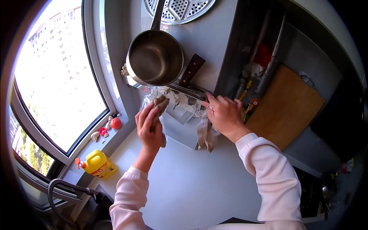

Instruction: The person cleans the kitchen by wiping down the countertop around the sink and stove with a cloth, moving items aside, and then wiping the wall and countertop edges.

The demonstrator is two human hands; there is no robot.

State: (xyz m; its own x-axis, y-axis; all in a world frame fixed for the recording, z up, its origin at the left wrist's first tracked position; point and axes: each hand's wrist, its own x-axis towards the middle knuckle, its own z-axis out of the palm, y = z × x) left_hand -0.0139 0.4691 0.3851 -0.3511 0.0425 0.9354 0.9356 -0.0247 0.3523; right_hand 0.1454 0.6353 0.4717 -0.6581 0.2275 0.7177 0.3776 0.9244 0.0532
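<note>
My left hand [149, 126] is closed around a crumpled brown rag [160, 105], raised in front of the wall rack. My right hand [226, 117] is at the right end of the metal wall rack [186, 91], its thumb and forefinger pressed together at the edge. What they pinch is partly hidden. Just beneath those fingers hangs a grey-beige rag [206, 134]. Clear plastic bags [180, 114] dangle from the rack between my hands. A dark-handled knife [192, 70] is slotted upright in the rack, beside a saucepan [155, 57].
A perforated steamer plate [180, 9] is on the wall above. On the sill are a red ball-like item [115, 123] and garlic [95, 136]. A yellow bottle [99, 164] stands near the faucet [57, 184]. To the right, a wooden cutting board [285, 107] leans by pipes [274, 50].
</note>
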